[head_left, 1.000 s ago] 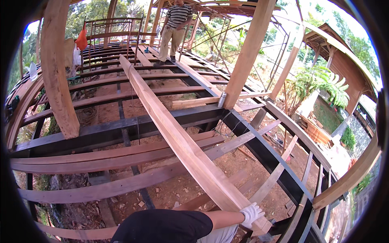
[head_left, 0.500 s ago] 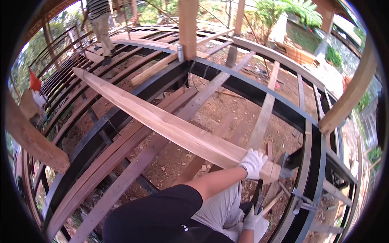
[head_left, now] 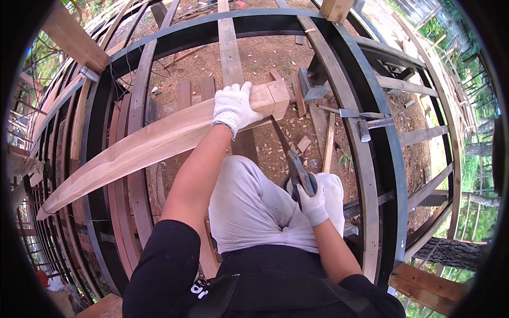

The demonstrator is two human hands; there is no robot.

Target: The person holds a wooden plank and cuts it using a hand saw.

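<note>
A long wooden beam (head_left: 154, 137) lies across the frame from the left to just ahead of my knees, tapering toward its far left end. Dark lines are marked around it near its squared right end. My left hand (head_left: 233, 108), in a white knit glove, grips the beam from above near that end, fingers over the far edge and thumb on the near side. Gloved too, my right hand (head_left: 312, 202) is closed around the dark handle of a handsaw (head_left: 290, 155). The saw's blade tip meets the beam's near edge close to a marked line.
Black steel girders (head_left: 379, 143) and wooden joists (head_left: 233, 58) form an open floor frame over bare soil with wood scraps. On the right girder rest a hammer (head_left: 371, 126) and a flat-bladed tool (head_left: 358, 114). A wooden post (head_left: 74, 34) stands at the upper left.
My view has swung down and to the right, so the beam's marked end is nearer the middle. The saw has come up from beside my leg to the beam; my left hand still holds the beam.
</note>
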